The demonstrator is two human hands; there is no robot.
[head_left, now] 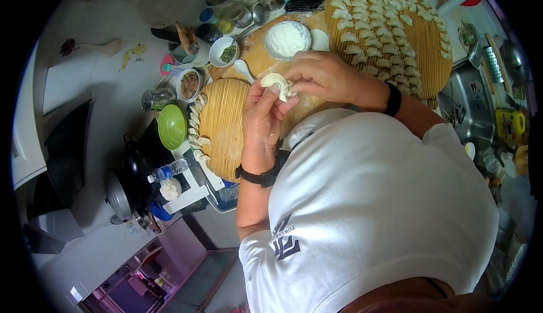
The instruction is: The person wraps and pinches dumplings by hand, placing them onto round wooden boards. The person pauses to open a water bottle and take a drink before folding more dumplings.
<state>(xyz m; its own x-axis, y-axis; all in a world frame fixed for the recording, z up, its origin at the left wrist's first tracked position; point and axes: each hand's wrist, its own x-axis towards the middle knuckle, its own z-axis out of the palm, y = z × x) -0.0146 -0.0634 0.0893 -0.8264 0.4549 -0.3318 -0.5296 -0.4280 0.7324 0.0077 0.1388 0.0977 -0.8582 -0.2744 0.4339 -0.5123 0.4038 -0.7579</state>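
A half-moon dumpling (274,82) of pale dough is held up over the work board. My left hand (263,111) has its thumb and fingers closed around the dumpling's lower side. From the right, my right hand (319,75) pinches the dumpling's right-hand edge, where the dough looks ruffled. Part of that edge is hidden behind the fingers. Beneath and behind the hands lies a floury wooden board (255,46). A white spoon (244,70) lies just left of the dumpling, and a bowl of flour (287,40) stands beyond it.
A round slatted tray (432,58) at upper right bears rows of dumplings. Another slatted tray (225,126) at left has several dumplings along its rim. Nearby stand a filling bowl (189,83), a bowl of chopped greens (227,52), a green bowl (172,127) and a water bottle (168,170).
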